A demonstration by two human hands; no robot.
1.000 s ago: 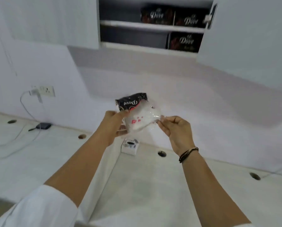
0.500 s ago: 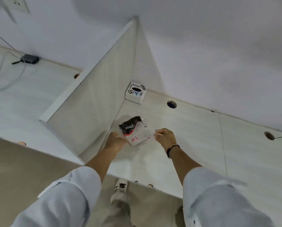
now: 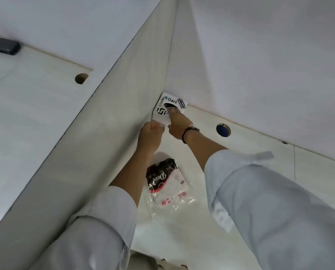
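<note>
A clear plastic packet (image 3: 166,184) with a black "Dove" label and red marks lies flat on the white desk (image 3: 240,149), between my forearms, with neither hand on it. A small white box (image 3: 161,106) printed with "Dart" sits in the corner where the side panel meets the wall. My right hand (image 3: 177,121) stretches over the box, its fingers reaching into the dark round opening on top, tips partly hidden. My left hand (image 3: 152,131) has its fingers curled against the box's near corner and seems to hold it.
A tall white side panel (image 3: 104,133) walls off the desk on the left. A round cable hole (image 3: 223,130) lies right of the box, another hole (image 3: 81,78) in the neighbouring desk. A black adapter (image 3: 5,48) with a cable lies far left.
Both hands let go of the packet, which now lies on the desk. They moved forward to the white box in the corner. The view has tilted further down and closer.
</note>
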